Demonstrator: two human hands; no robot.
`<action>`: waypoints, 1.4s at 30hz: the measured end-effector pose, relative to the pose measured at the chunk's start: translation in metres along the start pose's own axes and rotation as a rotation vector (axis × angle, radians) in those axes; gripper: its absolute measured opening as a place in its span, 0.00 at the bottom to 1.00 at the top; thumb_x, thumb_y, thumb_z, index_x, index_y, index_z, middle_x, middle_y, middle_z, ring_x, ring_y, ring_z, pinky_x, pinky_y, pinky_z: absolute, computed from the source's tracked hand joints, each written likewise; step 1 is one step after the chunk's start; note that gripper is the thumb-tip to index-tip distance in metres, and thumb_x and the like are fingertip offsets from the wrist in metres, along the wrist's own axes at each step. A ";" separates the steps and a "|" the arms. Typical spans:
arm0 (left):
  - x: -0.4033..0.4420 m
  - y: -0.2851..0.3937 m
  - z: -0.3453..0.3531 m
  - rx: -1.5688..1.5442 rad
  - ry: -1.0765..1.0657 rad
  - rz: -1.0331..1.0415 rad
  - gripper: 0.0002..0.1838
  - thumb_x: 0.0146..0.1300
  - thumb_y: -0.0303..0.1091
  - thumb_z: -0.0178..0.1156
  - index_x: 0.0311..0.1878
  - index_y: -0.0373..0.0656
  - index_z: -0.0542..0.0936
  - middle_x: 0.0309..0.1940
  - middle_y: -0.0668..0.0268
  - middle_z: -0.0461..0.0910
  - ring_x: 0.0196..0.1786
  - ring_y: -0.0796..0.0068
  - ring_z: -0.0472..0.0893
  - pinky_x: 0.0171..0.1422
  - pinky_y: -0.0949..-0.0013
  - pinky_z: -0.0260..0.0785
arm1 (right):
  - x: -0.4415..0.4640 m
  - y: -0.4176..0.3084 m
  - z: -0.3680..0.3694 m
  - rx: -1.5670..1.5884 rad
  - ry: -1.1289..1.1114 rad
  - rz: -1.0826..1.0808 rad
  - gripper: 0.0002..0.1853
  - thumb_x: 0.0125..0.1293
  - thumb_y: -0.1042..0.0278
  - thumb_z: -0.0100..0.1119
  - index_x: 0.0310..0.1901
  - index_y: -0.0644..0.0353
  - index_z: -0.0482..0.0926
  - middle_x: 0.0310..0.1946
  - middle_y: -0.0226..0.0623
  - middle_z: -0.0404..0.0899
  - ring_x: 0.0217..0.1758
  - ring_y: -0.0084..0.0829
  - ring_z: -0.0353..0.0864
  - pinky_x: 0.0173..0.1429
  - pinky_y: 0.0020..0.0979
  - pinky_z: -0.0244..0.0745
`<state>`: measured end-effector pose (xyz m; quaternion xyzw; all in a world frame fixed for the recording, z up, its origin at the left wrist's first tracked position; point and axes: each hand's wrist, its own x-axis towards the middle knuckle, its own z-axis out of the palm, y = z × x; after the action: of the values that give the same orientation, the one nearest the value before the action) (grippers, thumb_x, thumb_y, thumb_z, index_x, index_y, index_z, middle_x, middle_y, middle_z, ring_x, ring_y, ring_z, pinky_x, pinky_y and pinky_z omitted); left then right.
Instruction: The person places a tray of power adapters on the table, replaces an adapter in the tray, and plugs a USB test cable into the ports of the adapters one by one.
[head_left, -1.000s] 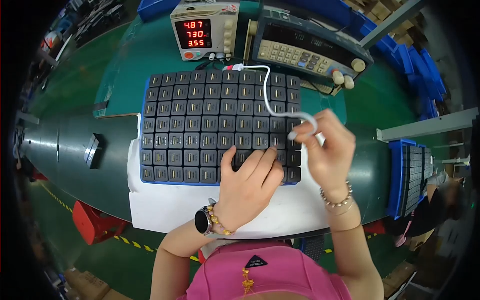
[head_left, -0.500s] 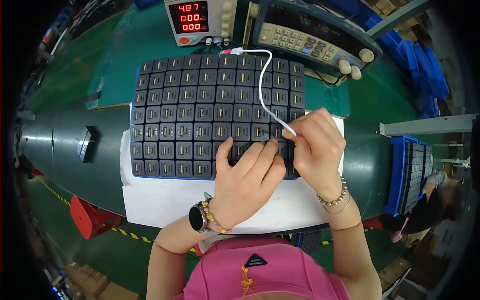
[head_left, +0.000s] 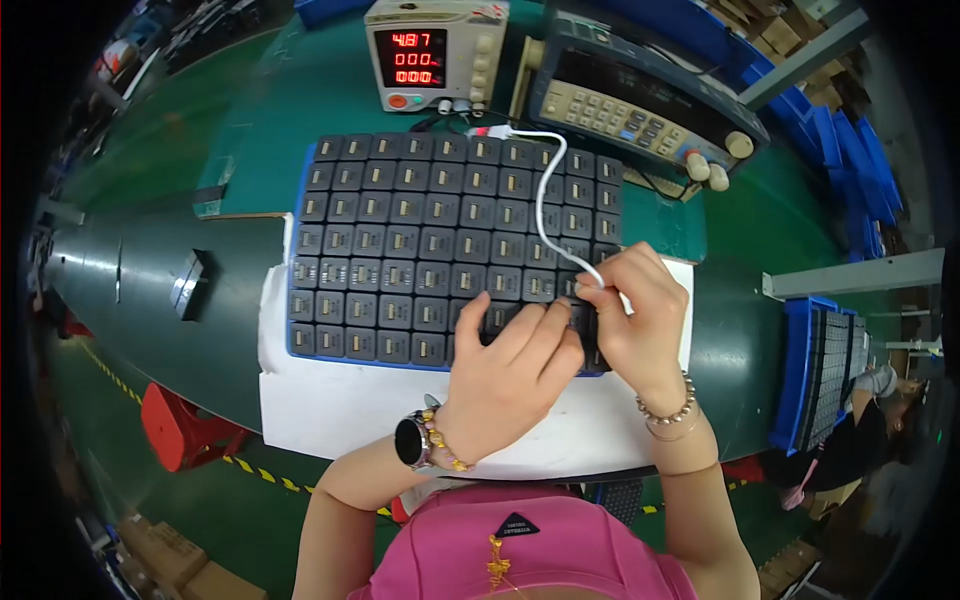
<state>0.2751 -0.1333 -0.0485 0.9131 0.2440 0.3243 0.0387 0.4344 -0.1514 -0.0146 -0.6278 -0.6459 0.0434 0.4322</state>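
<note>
Rows of black USB charger modules (head_left: pixel 402 241), each with a USB port facing up, fill a shallow blue tray (head_left: pixel 296 250). A white USB cable (head_left: pixel 541 205) curves over them from the back. My right hand (head_left: pixel 645 310) pinches its near end above the modules at the right side; the plug itself is hidden by my fingers. Over the front right rows lies my left hand (head_left: pixel 515 365), fingers spread, fingertips touching modules close to the cable end. Under the tray is a white sheet (head_left: pixel 330 405).
Behind the tray stand a power supply (head_left: pixel 440 50) with red digits and a bench instrument (head_left: pixel 640 95) with a keypad. A small dark block (head_left: pixel 188 284) lies at left. A second blue tray (head_left: pixel 797 370) and a person (head_left: pixel 850 430) are at right; a red stool (head_left: pixel 185 428) is at left.
The camera view has shifted, so the tray and instruments sit lower and slightly farther right. Both hands stay at about the same modules, the right still pinching the cable.
</note>
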 end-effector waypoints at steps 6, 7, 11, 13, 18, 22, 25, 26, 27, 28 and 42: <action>0.000 0.001 0.002 -0.002 0.041 -0.022 0.11 0.49 0.34 0.63 0.37 0.46 0.78 0.50 0.67 0.77 0.50 0.74 0.76 0.65 0.46 0.53 | 0.001 -0.002 -0.001 -0.009 0.004 -0.003 0.07 0.44 0.86 0.63 0.24 0.65 0.76 0.21 0.39 0.73 0.28 0.40 0.72 0.31 0.34 0.67; 0.000 0.001 0.002 0.001 0.044 -0.020 0.10 0.49 0.34 0.63 0.37 0.46 0.78 0.50 0.67 0.77 0.50 0.74 0.76 0.65 0.46 0.53 | 0.000 -0.001 -0.001 -0.010 0.007 -0.006 0.07 0.44 0.86 0.63 0.24 0.65 0.76 0.21 0.39 0.73 0.28 0.40 0.72 0.31 0.34 0.66; 0.001 0.002 0.002 -0.018 0.031 -0.027 0.12 0.49 0.35 0.64 0.38 0.46 0.77 0.50 0.68 0.77 0.51 0.74 0.75 0.65 0.45 0.53 | -0.001 0.001 0.001 -0.012 0.031 -0.014 0.07 0.43 0.85 0.64 0.24 0.65 0.76 0.21 0.39 0.73 0.27 0.39 0.71 0.30 0.34 0.66; 0.000 0.002 0.001 -0.020 0.017 -0.026 0.14 0.48 0.37 0.65 0.38 0.46 0.77 0.50 0.68 0.77 0.51 0.73 0.75 0.64 0.45 0.53 | -0.002 0.000 0.002 -0.011 0.051 -0.018 0.07 0.43 0.85 0.63 0.24 0.65 0.76 0.21 0.39 0.73 0.27 0.39 0.71 0.30 0.34 0.66; 0.000 0.001 0.002 -0.014 0.006 -0.008 0.19 0.45 0.42 0.68 0.40 0.46 0.77 0.51 0.67 0.77 0.52 0.72 0.75 0.63 0.44 0.54 | -0.004 0.002 0.004 0.001 0.093 -0.019 0.07 0.43 0.87 0.62 0.24 0.65 0.76 0.21 0.40 0.73 0.27 0.40 0.71 0.30 0.34 0.66; 0.001 0.001 0.000 -0.006 -0.029 -0.016 0.21 0.45 0.42 0.68 0.42 0.45 0.77 0.52 0.67 0.77 0.52 0.71 0.75 0.63 0.44 0.53 | 0.001 -0.009 -0.009 0.069 0.191 -0.009 0.06 0.45 0.87 0.60 0.24 0.65 0.76 0.21 0.40 0.75 0.27 0.38 0.73 0.30 0.32 0.68; -0.002 0.003 -0.002 -0.010 -0.059 -0.029 0.20 0.47 0.42 0.68 0.42 0.45 0.77 0.52 0.66 0.77 0.53 0.70 0.75 0.64 0.45 0.52 | 0.023 -0.016 -0.026 0.114 0.217 -0.005 0.04 0.49 0.83 0.62 0.26 0.62 0.78 0.22 0.38 0.77 0.26 0.36 0.76 0.31 0.31 0.70; 0.001 0.002 -0.001 0.006 -0.048 -0.015 0.20 0.47 0.42 0.67 0.42 0.45 0.76 0.52 0.66 0.77 0.53 0.69 0.74 0.64 0.45 0.52 | 0.033 -0.017 -0.024 0.110 0.171 -0.036 0.04 0.50 0.82 0.62 0.27 0.62 0.79 0.22 0.38 0.77 0.26 0.36 0.77 0.31 0.31 0.70; 0.001 0.003 -0.002 -0.004 -0.061 -0.018 0.19 0.48 0.42 0.67 0.41 0.44 0.77 0.51 0.65 0.77 0.53 0.67 0.74 0.64 0.44 0.52 | 0.038 -0.018 -0.017 0.236 0.131 0.009 0.04 0.51 0.81 0.62 0.27 0.62 0.78 0.22 0.38 0.77 0.25 0.37 0.77 0.30 0.31 0.70; 0.003 0.003 -0.003 -0.002 -0.072 -0.021 0.19 0.48 0.43 0.68 0.41 0.44 0.77 0.50 0.64 0.77 0.53 0.65 0.74 0.64 0.44 0.53 | 0.044 -0.020 -0.005 0.358 0.094 0.051 0.03 0.52 0.79 0.63 0.27 0.62 0.78 0.22 0.39 0.77 0.24 0.38 0.77 0.30 0.32 0.70; 0.004 0.004 -0.006 -0.015 -0.091 -0.041 0.21 0.46 0.43 0.69 0.41 0.42 0.77 0.50 0.66 0.78 0.51 0.65 0.76 0.64 0.47 0.53 | 0.110 0.043 -0.060 -0.166 0.298 0.012 0.07 0.60 0.73 0.60 0.38 0.63 0.84 0.28 0.37 0.85 0.29 0.22 0.82 0.34 0.24 0.75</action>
<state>0.2756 -0.1359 -0.0405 0.9215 0.2581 0.2834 0.0633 0.5218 -0.0784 0.0522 -0.6646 -0.5722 -0.1011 0.4697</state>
